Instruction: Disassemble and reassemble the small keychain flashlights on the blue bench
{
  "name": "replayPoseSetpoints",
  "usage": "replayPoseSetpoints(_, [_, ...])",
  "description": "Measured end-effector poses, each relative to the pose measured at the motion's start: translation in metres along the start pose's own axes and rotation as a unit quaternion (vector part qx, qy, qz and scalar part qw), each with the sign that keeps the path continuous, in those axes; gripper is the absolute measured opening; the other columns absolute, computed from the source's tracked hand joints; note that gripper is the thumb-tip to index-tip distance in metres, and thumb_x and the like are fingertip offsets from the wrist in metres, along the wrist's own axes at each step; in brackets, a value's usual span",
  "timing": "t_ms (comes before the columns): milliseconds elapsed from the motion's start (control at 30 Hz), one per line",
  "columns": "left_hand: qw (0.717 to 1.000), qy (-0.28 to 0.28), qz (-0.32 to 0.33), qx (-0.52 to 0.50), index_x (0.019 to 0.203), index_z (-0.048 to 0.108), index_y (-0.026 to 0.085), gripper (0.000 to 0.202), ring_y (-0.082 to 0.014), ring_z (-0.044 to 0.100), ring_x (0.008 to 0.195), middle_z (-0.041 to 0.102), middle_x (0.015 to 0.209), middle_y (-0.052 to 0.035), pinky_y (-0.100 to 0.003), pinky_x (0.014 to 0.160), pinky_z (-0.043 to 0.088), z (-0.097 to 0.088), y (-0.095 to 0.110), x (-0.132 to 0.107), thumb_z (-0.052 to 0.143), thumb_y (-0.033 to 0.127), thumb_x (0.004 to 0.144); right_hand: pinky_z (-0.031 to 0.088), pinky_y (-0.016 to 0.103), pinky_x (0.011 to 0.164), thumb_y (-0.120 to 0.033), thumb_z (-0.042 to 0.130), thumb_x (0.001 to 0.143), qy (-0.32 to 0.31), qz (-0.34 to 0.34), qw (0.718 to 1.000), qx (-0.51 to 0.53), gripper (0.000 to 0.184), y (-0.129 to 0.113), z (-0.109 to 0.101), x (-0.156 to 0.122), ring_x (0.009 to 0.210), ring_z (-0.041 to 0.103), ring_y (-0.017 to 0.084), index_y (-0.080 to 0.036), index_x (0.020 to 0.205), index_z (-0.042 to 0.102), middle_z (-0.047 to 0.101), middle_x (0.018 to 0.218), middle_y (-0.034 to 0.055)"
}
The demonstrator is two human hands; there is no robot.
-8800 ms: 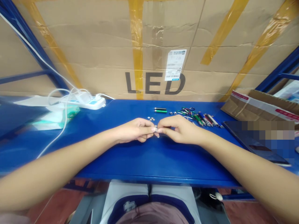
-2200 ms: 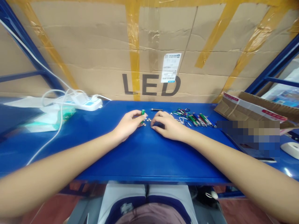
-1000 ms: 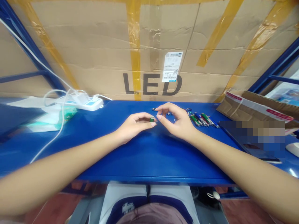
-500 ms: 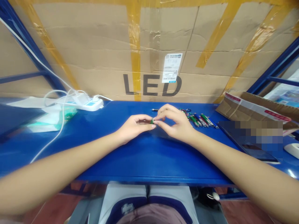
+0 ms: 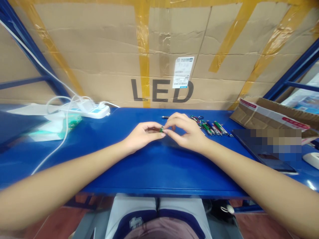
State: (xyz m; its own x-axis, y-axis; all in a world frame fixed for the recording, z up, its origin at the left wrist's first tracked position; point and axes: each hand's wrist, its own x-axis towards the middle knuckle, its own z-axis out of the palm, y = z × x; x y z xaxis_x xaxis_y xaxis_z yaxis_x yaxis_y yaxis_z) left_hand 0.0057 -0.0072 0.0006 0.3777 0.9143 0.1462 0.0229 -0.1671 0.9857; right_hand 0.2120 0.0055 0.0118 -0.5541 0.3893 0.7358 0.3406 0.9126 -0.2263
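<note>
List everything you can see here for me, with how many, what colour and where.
Large box: one, brown, behind the table
Tape strips: several, amber, on that box
Label: one, white, on that box
Frame bars: several, blue, both sides
Table: one, blue, centre
Power strip: one, white, back left
Packet: one, white-green, left
Green tube: one, green, between the hands
Black tube: one, black, beyond the hands
Clips: several, green and red, right of centre
Pen-like tubes: several, mixed colours, right
Open carton: one, brown, right
Floor: one, reddish, below
Left grip: one, bare, holding the green tube
Right grip: one, bare, fingertips at the tube's upper end
</note>
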Motion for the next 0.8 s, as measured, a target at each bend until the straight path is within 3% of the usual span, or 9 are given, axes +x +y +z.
replayPoseSetpoints(500, [0.999,-0.012,0.035,0.021,0.094,0.074,0.015,0.027,-0.0207,0.068,0.095,0.074,0.098,-0.0054,-0.037,0.095,0.051,-0.0014,-0.0004,0.0005,0.082,0.031,0.073,0.045,0.036,0.076,-0.018,0.063,0.09,0.021,-0.046,0.999,-0.009,0.006,-0.0007,0.0012,0.0004,0.073,0.06,0.015,-0.022,0.095,0.063,0.068,0.093,0.0034])
replayPoseSetpoints(600, [0.999,-0.013,0.041,0.023,0.093,0.074,0.015,0.026,-0.0204,0.068,0.094,0.074,0.096,-0.0053,-0.037,0.094,0.052,-0.0009,-0.0007,0.0005,0.081,0.03,0.073,0.045,0.036,0.077,-0.017,0.062,0.09,0.016,-0.056,0.998,-0.02,0.007,-0.001,0.0006,0.0006,0.082,0.062,0.017,-0.022,0.094,0.063,0.066,0.091,0.0032])
replayPoseSetpoints(800, [0.994,0.016,0.104,0.037,0.089,0.074,0.015,0.023,-0.0205,0.067,0.096,0.072,0.098,-0.0067,-0.037,0.094,0.052,-0.0008,-0.0006,0.0007,0.082,0.028,0.072,0.046,0.036,0.077,-0.018,0.064,0.085,0.021,-0.025,0.999,0.018,0.026,-0.0055,-0.0011,-0.0001,0.073,0.057,0.015,-0.023,0.109,0.053,0.062,0.094,0.0025])
